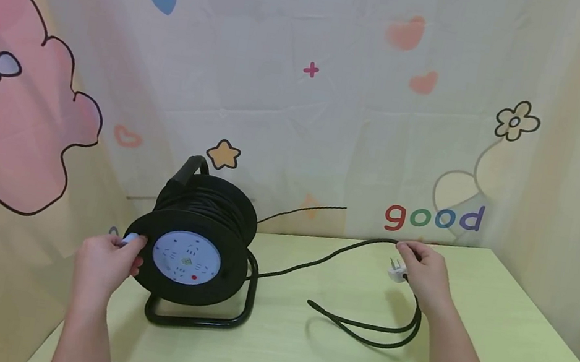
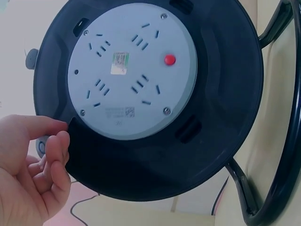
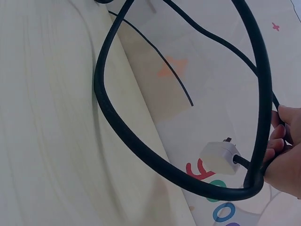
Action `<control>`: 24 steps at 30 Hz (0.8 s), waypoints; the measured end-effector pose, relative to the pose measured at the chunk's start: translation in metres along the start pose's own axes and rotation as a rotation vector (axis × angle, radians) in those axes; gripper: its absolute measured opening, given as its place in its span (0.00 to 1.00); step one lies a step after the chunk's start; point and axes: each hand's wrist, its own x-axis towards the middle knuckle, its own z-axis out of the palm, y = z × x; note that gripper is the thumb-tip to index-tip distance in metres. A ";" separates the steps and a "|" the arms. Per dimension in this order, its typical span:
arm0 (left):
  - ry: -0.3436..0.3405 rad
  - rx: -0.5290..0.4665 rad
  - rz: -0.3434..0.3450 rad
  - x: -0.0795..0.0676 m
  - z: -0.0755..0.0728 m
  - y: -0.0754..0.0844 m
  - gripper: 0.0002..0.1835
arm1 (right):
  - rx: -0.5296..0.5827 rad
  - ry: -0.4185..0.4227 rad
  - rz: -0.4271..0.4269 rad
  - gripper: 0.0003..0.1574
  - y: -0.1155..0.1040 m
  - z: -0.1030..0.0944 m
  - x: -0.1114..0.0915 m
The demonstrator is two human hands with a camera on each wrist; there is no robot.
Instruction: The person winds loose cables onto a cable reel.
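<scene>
A black cable reel (image 1: 183,291) stands on a tubular metal frame at the left of the table, black cable wound between its two discs. Its front carries a round pale socket panel (image 2: 120,87) with a red button (image 2: 170,60). My left hand (image 1: 101,265) pinches the reel's left rim, fingers curled beside a grey knob (image 2: 41,146) that they partly cover. My right hand (image 1: 426,279) pinches the black cable (image 1: 311,264), which runs slack from the reel. From that hand the cable's end loops down over the table, and a white plug (image 1: 397,271) hangs beside the fingers.
The pale table (image 1: 274,360) meets a printed curtain (image 1: 279,104) at its back edge. A thin dark line (image 1: 302,209) shows against the curtain behind the reel. The reel's carrying handle (image 1: 192,167) rises at its top.
</scene>
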 end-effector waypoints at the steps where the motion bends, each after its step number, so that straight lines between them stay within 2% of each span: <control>1: 0.018 -0.015 0.007 0.000 0.001 0.001 0.26 | 0.005 -0.002 -0.002 0.35 0.000 0.001 0.000; 9: 0.095 -0.079 0.027 -0.004 0.007 0.012 0.27 | 0.054 0.002 -0.008 0.31 -0.004 0.015 0.001; 14: 0.135 -0.090 0.050 -0.008 0.010 0.019 0.27 | 0.120 0.028 0.030 0.30 -0.008 0.026 0.003; 24: 0.230 -0.049 0.147 -0.013 0.017 0.032 0.25 | 0.235 0.023 0.073 0.29 -0.017 0.044 0.002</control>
